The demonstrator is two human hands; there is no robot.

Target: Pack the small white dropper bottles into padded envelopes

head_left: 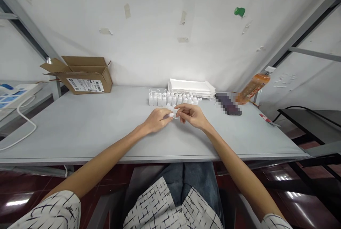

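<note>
- Evidently, the open cardboard box (84,79) sits well left of the white bottles (174,100), probably so that it is out of the arms' way.
- The left hand (158,120), just in front of the white bottles, has thumb and fingers closed around a small white piece (171,115), seemingly to steady it.
- That piece is between both hands, near the front of the white bottles; its exact shape is too small to tell.
- The white bottles themselves stand upright and close together, perhaps grouped to be within easy reach.
- The right hand (193,115), also in front of them, curls thumb and forefinger nearly together at the piece's right end, as fine work would need; I cannot tell whether they grip it.
- A white stack (190,86) lies behind the white bottles, presumably to spare nearer space.
- The dark phone (229,104) and orange drink bottle (252,88) are right of the white bottles, likely set aside.
</note>
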